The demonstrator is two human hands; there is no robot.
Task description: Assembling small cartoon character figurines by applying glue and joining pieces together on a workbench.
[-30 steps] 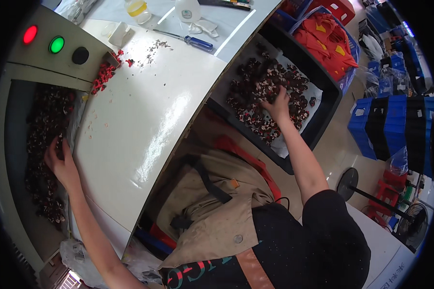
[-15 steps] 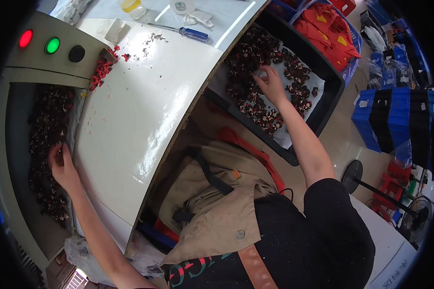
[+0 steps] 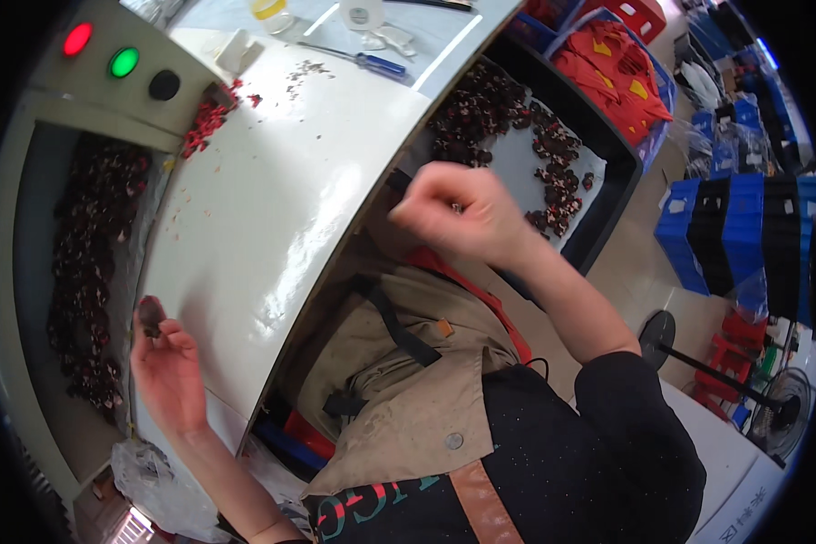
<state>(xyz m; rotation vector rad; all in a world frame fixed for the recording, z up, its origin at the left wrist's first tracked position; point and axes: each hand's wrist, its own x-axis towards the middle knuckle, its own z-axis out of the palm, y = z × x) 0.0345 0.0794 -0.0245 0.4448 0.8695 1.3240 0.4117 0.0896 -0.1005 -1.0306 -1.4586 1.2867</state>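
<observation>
Over the white table's left edge, my left hand (image 3: 168,376) pinches a small dark brown piece (image 3: 151,315) with a reddish rim between thumb and fingertips. A pile of similar dark pieces (image 3: 91,263), flecked with red and white, lies just left of it in the machine's opening. My right hand (image 3: 471,213) is raised between the table and the black tray (image 3: 621,181), its fingers curled closed. What it holds, if anything, is mostly hidden; a tiny glint shows by the fingers. More dark pieces (image 3: 558,159) lie on the tray's pale liner.
On the white tabletop (image 3: 272,199) are a heap of small red bits (image 3: 210,122), grey crumbs and a blue-handled screwdriver (image 3: 381,65). Red and green lights (image 3: 124,62) sit on the machine panel. Right of the tray stand a crate of red-orange items (image 3: 607,68), blue crates (image 3: 748,227) and a fan (image 3: 780,408).
My left hand has come out of the pile to the right, now with a dark piece. My right hand has left the tray, moving left and nearer, and its fingers have closed.
</observation>
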